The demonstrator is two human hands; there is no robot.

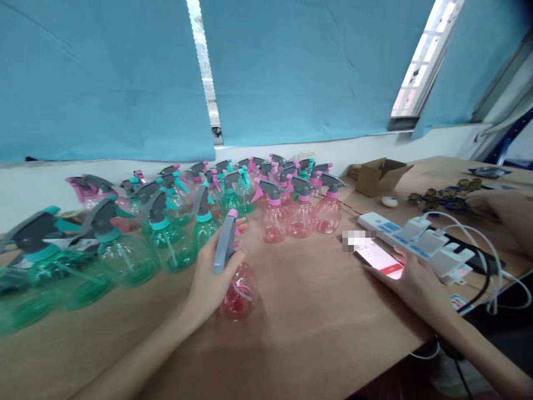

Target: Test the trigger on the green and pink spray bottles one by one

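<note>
My left hand (212, 266) is closed around the neck of a pink spray bottle (239, 297) with a grey and pink trigger head. This bottle is upright at the middle of the table, and a little pink tint shows through its clear body. My right hand (410, 278) grips a smartphone (381, 258) by its near end. The phone's screen is lit, with a red bar at the bottom. Green spray bottles (166, 244) with turquoise collars stand to the left of my left hand. Three pink spray bottles (300, 216) stand just beyond it.
Several more spray bottles line the wall. On the right are a white power strip (395, 230) with plugged chargers and cables, an open cardboard box (378, 178), a white round object (389, 201) and small brass-coloured parts (441, 194). Another person's hand (491, 199) reaches in there.
</note>
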